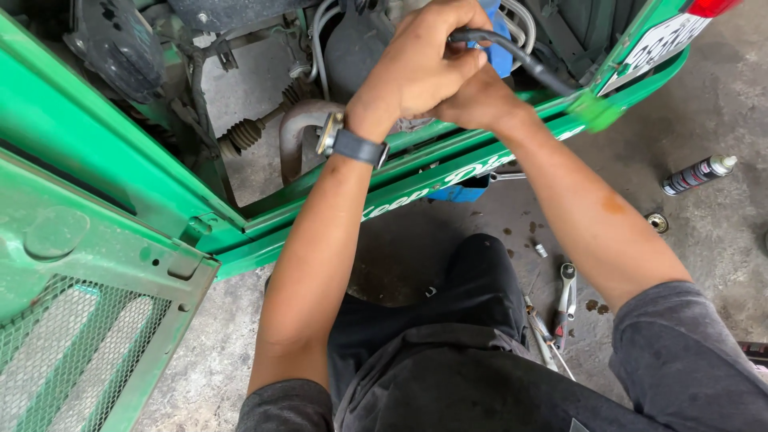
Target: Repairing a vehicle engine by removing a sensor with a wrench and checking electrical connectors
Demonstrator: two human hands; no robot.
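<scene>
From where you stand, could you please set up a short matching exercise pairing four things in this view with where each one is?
Things:
1. black hose
2. wristwatch
3. spray can
4. pliers

Places:
A. lying on the concrete floor at far right
B. on the floor beside the person's knee
C. gripped by the left hand, with the right hand beneath
D. strapped on the left wrist

Pairs: 1-C, 2-D, 3-A, 4-B

Grey stained concrete floor: black-and-white spray can with white cap lying at three o'clock, small round metal ring just below, metal pliers toward four o'clock.
</scene>
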